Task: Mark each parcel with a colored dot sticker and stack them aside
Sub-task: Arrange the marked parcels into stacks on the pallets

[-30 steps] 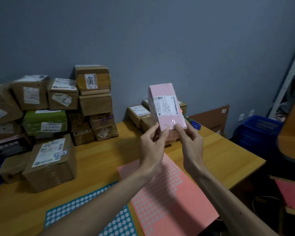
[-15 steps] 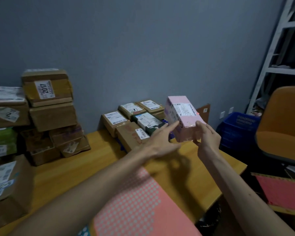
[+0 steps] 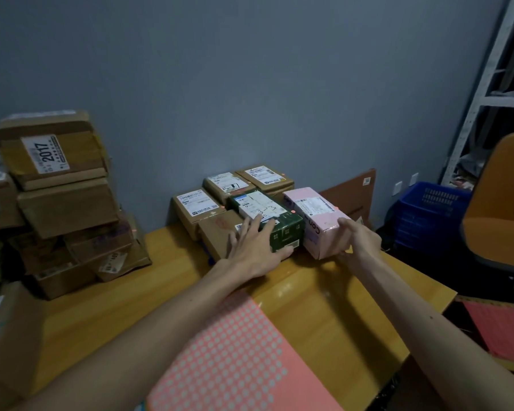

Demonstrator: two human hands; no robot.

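Pink box [image 3: 315, 221] now down at one o'clock on the table [image 3: 353, 307], hard against the green box [image 3: 276, 229]. A second ago it was held upright in both hands above the sticker sheet [image 3: 235, 351]; half a second ago it was swinging right. Reading: dot applied, parcel being set with the marked group.

Right hand [image 3: 359, 241] grips the box's near end, fingers curled round the corner. Cannot tell whether the box sits fully flat yet. Left hand [image 3: 255, 247] lies flat, fingers spread, on the green box, seemingly steadying it.

Box itself: long, glossy wrap, white label on top, small red dot [image 3: 338, 207] at the label's right edge.

Brown pile [image 3: 54, 179] at ten o'clock probably still to do.
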